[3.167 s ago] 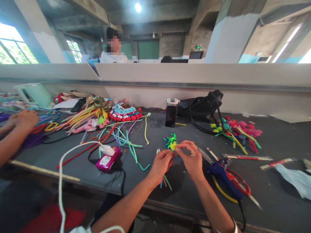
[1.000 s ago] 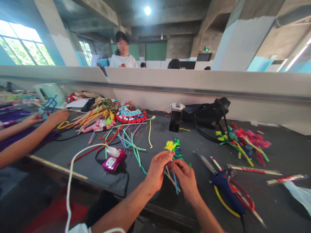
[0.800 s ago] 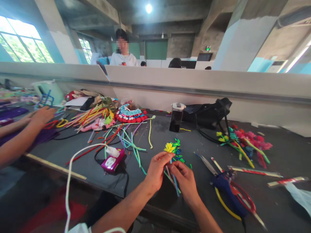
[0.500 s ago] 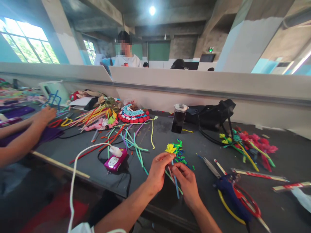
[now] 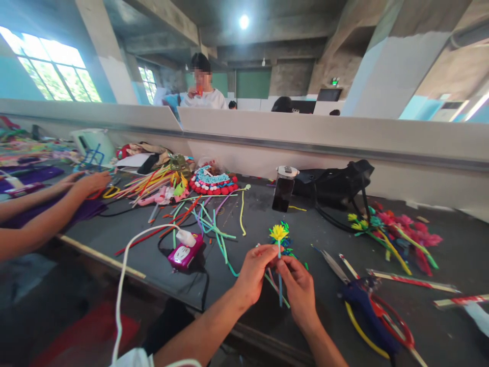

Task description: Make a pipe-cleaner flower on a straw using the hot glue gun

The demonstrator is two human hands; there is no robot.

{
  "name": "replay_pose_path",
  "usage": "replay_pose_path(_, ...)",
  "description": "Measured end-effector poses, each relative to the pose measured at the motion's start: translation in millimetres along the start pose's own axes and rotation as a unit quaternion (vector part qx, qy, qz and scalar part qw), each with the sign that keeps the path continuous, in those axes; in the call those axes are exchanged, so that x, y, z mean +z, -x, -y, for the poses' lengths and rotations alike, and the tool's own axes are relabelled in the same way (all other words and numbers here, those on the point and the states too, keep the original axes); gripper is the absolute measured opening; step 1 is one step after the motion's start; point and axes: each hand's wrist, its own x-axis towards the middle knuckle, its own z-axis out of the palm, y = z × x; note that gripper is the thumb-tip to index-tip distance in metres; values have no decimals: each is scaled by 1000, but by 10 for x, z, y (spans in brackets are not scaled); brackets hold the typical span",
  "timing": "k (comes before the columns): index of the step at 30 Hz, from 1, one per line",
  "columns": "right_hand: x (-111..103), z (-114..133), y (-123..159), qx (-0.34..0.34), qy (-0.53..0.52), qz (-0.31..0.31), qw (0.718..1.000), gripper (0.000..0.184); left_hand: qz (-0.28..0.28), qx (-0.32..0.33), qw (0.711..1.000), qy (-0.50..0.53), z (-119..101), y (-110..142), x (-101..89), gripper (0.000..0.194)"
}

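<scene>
A yellow craft flower (image 5: 279,233) on a blue pipe-cleaner stem stands upright between my hands, its petals spread at the top. My left hand (image 5: 255,270) pinches the stem just under the bloom. Slightly lower, my right hand (image 5: 296,283) grips the same stem between thumb and fingers, and the blue end hangs below. Behind the flower lies a pile of short green and blue clippings (image 5: 288,251), partly hidden by it. Pale green pipe cleaners (image 5: 217,234) are scattered left of my hands.
Right of my hands lie scissors with red handles (image 5: 393,321) and a dark blue tool (image 5: 369,311). Finished flowers (image 5: 408,232) lie behind them. A phone (image 5: 282,193) leans against a bottle near a black bag (image 5: 332,183). A purple power strip (image 5: 186,252) and a co-worker's hands (image 5: 93,183) are leftward.
The flower has been turned more upright and raised slightly, with both my hands still on its stem. The co-worker's hands at the left have moved right and come closer together.
</scene>
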Motion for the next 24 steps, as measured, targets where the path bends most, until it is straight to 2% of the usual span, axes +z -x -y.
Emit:
replay_pose_path(6,14,10,-11,26,-80,48,995,27,4,12,999,-39,4,9,1,28)
replay_pose_path(10,22,-10,-3,57,-113,59,990,29,14,39,997,-61,-6,14,9,24)
replay_pose_path(18,5,-25,9,58,-84,54,993,34,-15,75,994,-74,13,-16,8,17)
replay_pose_path(24,15,45,-3,35,-84,48,995,33,-17,62,995,-78,5,-22,13,19)
